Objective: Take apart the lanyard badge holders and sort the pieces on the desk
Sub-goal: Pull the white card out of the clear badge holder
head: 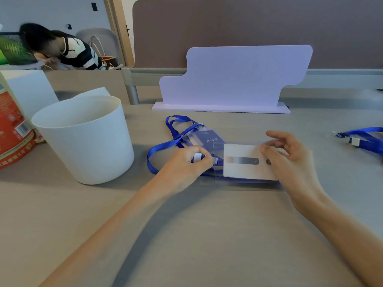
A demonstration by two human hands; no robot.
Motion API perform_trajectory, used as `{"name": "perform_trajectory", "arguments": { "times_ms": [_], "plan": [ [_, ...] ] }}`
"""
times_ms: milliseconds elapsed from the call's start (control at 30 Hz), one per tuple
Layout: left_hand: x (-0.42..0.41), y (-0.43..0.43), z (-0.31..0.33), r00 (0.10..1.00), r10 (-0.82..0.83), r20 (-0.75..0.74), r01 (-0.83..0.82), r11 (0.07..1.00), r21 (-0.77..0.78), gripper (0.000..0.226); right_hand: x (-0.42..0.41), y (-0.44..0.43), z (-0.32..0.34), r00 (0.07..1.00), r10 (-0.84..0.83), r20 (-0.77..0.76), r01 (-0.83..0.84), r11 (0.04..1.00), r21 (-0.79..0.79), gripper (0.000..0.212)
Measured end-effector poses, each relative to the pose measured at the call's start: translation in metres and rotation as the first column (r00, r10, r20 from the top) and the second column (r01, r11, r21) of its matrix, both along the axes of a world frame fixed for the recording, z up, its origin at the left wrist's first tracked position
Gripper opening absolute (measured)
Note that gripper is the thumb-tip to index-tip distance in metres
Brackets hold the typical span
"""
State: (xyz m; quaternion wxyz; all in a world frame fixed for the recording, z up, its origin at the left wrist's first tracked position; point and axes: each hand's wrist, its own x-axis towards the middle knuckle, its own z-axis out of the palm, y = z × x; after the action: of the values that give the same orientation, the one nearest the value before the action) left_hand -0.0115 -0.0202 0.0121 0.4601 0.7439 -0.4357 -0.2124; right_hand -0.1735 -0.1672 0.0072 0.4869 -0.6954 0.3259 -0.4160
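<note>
A clear badge holder with a white card point(243, 162) inside lies flat on the grey desk in front of me. My left hand point(186, 164) pinches the clip end of its blue lanyard point(157, 151) at the holder's left edge. My right hand point(290, 158) grips the holder's right end, thumb on top of the card. Behind these lies a second clear holder with a dark blue card point(208, 137), its own blue lanyard looped around it.
A tall white bucket point(87, 139) stands to the left. A red-labelled container point(12, 129) sits at the far left. A white shaped sign point(234, 79) stands behind. A loose blue lanyard point(364, 137) lies at the right edge. A person leans over a desk at the back left.
</note>
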Motion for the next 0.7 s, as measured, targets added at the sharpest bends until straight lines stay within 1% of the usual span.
{"name": "perform_trajectory", "arguments": {
  "times_ms": [33, 67, 133, 167, 233, 300, 367, 433, 533, 633, 700],
  "plan": [
    [-0.001, 0.001, 0.000, 1.000, -0.008, 0.006, 0.007, 1.000, 0.010, 0.020, 0.000, -0.001, -0.002, 0.999, -0.006, -0.043, 0.005, 1.000, -0.031, 0.028],
    [-0.002, 0.002, 0.001, 1.000, -0.013, 0.011, 0.013, 1.000, 0.019, 0.018, -0.001, -0.002, -0.003, 0.994, -0.022, -0.104, 0.012, 0.995, -0.096, 0.027],
    [-0.003, 0.002, 0.000, 0.999, -0.029, 0.020, 0.029, 0.999, 0.016, 0.016, -0.002, 0.001, -0.004, 0.972, -0.084, -0.220, 0.011, 0.949, -0.316, 0.028],
    [-0.003, 0.002, 0.000, 0.998, -0.045, 0.031, 0.045, 0.999, 0.010, 0.015, -0.002, 0.004, -0.003, 0.966, -0.103, -0.238, -0.006, 0.909, -0.416, 0.027],
    [-0.006, 0.002, 0.002, 0.994, -0.098, 0.048, 0.099, 0.995, -0.005, 0.014, 0.000, 0.012, 0.001, 0.967, -0.053, -0.247, -0.087, 0.849, -0.521, 0.027],
    [-0.007, 0.002, 0.002, 0.987, -0.143, 0.070, 0.145, 0.989, -0.019, 0.013, 0.002, 0.020, 0.001, 0.955, 0.035, -0.293, -0.200, 0.807, -0.555, 0.035],
    [-0.008, 0.002, 0.003, 0.982, -0.174, 0.077, 0.176, 0.984, -0.027, 0.013, 0.004, 0.025, 0.000, 0.929, 0.084, -0.361, -0.291, 0.768, -0.570, 0.044],
    [-0.007, 0.002, 0.003, 0.978, -0.199, 0.069, 0.201, 0.979, -0.028, 0.013, 0.004, 0.026, -0.001, 0.912, 0.139, -0.385, -0.348, 0.759, -0.550, 0.045],
    [-0.007, 0.002, 0.006, 0.962, -0.255, 0.093, 0.256, 0.967, 0.004, 0.015, 0.002, 0.024, 0.003, 0.917, 0.183, -0.354, -0.353, 0.787, -0.507, 0.043],
    [-0.009, 0.004, 0.010, 0.958, -0.280, 0.057, 0.280, 0.960, 0.008, 0.012, 0.002, 0.024, 0.005, 0.914, 0.199, -0.354, -0.367, 0.777, -0.512, 0.040],
    [-0.008, 0.005, 0.010, 0.956, -0.287, 0.054, 0.287, 0.958, 0.010, 0.011, 0.003, 0.025, 0.004, 0.909, 0.223, -0.352, -0.387, 0.767, -0.512, 0.034]
  ]
}}
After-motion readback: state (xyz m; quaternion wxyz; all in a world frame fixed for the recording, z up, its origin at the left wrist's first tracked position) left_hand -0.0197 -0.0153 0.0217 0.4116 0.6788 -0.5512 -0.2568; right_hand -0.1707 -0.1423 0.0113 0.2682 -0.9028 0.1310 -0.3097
